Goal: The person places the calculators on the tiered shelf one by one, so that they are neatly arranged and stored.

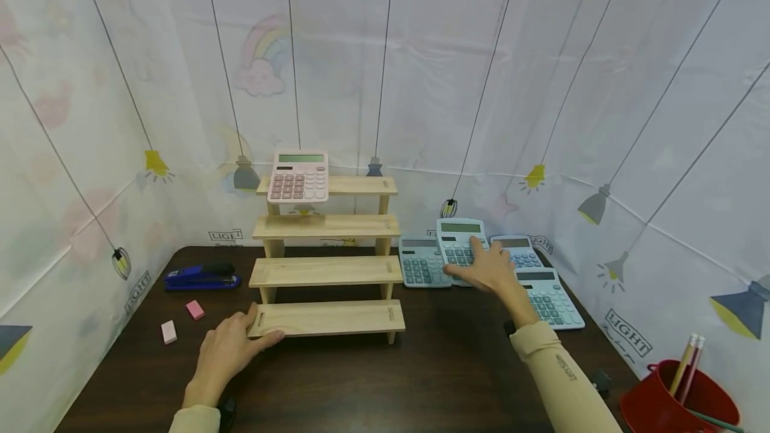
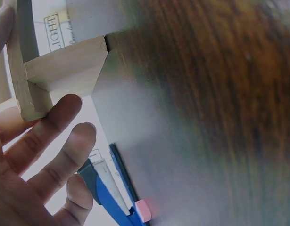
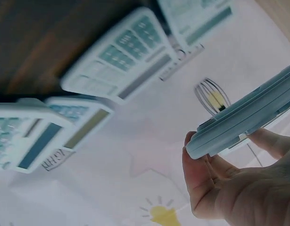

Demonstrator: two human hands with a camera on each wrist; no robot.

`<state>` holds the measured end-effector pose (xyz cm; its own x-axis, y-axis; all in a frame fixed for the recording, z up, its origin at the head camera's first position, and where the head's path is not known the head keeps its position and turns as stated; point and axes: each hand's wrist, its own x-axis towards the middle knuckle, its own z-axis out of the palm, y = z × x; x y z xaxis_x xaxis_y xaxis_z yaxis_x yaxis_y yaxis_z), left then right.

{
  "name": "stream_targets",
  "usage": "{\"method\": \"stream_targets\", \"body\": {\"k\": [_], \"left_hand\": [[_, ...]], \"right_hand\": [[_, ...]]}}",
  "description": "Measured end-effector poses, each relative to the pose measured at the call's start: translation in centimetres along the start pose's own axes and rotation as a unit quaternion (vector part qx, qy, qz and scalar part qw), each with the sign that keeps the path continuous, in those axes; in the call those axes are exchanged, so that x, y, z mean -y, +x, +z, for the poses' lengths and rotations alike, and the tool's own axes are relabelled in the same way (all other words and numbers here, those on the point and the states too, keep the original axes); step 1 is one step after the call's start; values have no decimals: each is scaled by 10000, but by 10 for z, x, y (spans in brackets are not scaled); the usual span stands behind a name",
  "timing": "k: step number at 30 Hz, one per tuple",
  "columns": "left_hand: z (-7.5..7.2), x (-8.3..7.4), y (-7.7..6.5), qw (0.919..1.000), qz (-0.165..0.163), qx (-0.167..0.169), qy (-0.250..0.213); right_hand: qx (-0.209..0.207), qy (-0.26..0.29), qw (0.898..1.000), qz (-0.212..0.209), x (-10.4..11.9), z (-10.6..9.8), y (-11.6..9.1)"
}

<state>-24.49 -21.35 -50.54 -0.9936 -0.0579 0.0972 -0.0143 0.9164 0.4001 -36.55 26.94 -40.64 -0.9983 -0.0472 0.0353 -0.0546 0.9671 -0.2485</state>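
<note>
My right hand [image 1: 487, 269] grips a light blue calculator [image 1: 460, 228] by its sides, its screen end tilted up. In the right wrist view this calculator [image 3: 244, 115] is edge-on, with the fingers at one end. Other light blue calculators lie close by: one [image 1: 419, 272] to its left, one [image 1: 522, 244] behind to the right and one [image 1: 544, 296] nearer. My left hand [image 1: 225, 351] holds the left end of the lowest shelf of a wooden stepped rack [image 1: 329, 318], thumb along the front. The left wrist view shows fingers around the shelf's end [image 2: 34, 101].
A pink calculator [image 1: 299, 177] leans on the rack's top shelf, at the left. Left of the rack are a blue stapler [image 1: 201, 278], a pink eraser [image 1: 195, 309] and a white one [image 1: 169, 332]. A red bucket [image 1: 646, 403] with pencils [image 1: 686, 366] stands front right.
</note>
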Motion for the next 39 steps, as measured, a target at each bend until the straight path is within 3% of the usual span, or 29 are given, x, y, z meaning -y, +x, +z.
{"method": "stream_targets", "body": {"k": [14,39], "left_hand": [[6,-4,4,10000,30,-61,-11],[1,-1,-1,9999,32,-94,28]], "right_hand": [[-129,136,9995,-255,34,-37,21],[-298,397,9974,-521,112,-57,60]]}}
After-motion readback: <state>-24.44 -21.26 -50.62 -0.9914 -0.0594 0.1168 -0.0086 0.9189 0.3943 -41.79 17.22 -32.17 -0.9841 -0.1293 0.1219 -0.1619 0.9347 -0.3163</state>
